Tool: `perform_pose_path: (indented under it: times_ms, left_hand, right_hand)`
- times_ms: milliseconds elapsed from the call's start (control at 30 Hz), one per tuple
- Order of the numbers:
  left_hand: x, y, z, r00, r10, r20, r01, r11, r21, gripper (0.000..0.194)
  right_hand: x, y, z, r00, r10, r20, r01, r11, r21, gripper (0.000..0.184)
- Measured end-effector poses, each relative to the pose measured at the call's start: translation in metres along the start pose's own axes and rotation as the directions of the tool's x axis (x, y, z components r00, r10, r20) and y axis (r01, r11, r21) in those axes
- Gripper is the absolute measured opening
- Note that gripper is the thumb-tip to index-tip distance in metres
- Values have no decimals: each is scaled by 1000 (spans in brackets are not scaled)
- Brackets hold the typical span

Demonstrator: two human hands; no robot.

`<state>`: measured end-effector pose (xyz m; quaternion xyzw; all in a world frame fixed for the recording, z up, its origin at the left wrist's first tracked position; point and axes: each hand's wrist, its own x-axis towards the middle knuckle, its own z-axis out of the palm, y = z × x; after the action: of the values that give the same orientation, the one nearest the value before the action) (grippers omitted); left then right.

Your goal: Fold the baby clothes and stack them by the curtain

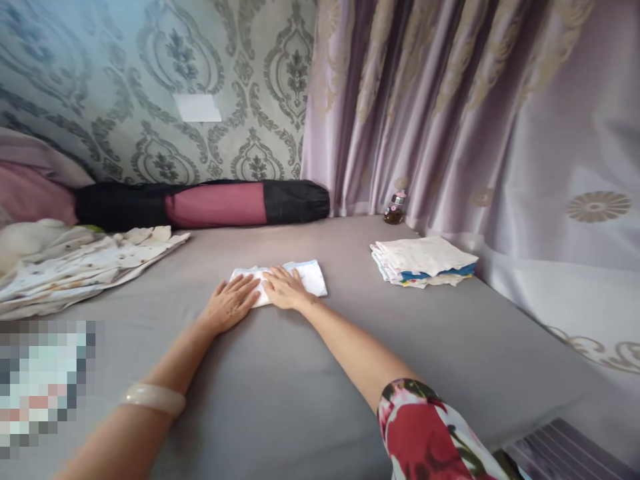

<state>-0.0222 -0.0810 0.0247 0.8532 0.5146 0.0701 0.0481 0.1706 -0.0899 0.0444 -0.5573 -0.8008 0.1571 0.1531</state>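
Note:
A folded white cloth point(314, 279) with a pale blue edge lies flat on the grey bed sheet point(310, 393). My left hand point(233, 303) rests palm down on its left end, fingers stretched out. Close beside it, my right hand point(285, 287) presses flat on the middle of the cloth, fingers spread. Both hands cover part of the cloth, so its full fold is hidden. To the right sits a stack of folded cloths point(425, 257), white on top with blue and yellow layers below.
A black and pink rolled bag point(215, 203) lies along the patterned wall. Near the curtain point(450, 100) stands a small dark bottle point(395, 208). A spotted cloth point(115, 263) spreads at the left. Striped fabric point(570, 450) shows at the lower right.

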Motion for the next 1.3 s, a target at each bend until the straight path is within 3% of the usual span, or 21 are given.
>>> perform_pose_path:
  times_ms: [100, 233, 433, 567, 733, 900, 1000, 1133, 1300]
  left_hand:
    - [5, 7, -12, 1000, 24, -5, -24, 999, 30, 55]
    - [20, 22, -25, 999, -5, -37, 9, 994, 109, 51]
    - [37, 34, -11, 1000, -8, -25, 11, 996, 93, 52]
    - [38, 30, 3, 1000, -7, 31, 5, 998, 62, 56]
    - [41, 23, 6, 999, -8, 50, 6, 999, 43, 55]
    - [54, 9, -6, 993, 46, 110, -42, 998, -35, 51]
    - [63, -4, -20, 985, 89, 145, -78, 993, -85, 48]
    - [76, -15, -37, 986, -68, 149, 75, 996, -44, 54]
    - [96, -24, -48, 923, -199, 328, 237, 968, -79, 53]
  right_hand:
    - [3, 13, -20, 993, -26, 113, 17, 997, 81, 46]
    - [-9, 32, -38, 1000, 26, 16, -25, 998, -59, 45]
    - [-31, 55, -28, 996, 86, -19, -88, 981, -173, 59]
    - [-29, 61, -20, 996, 85, -8, -85, 980, -178, 60]
    - [-25, 60, -19, 996, 93, 7, -90, 975, -204, 60]
    - [-20, 58, -31, 998, 59, 11, -55, 966, -251, 53]
    - [-9, 60, -47, 996, 47, 72, -26, 963, -267, 44]
    - [12, 64, -67, 979, 125, 160, -83, 966, -246, 34]
    - [33, 62, -83, 942, 200, 270, -121, 951, -283, 38]
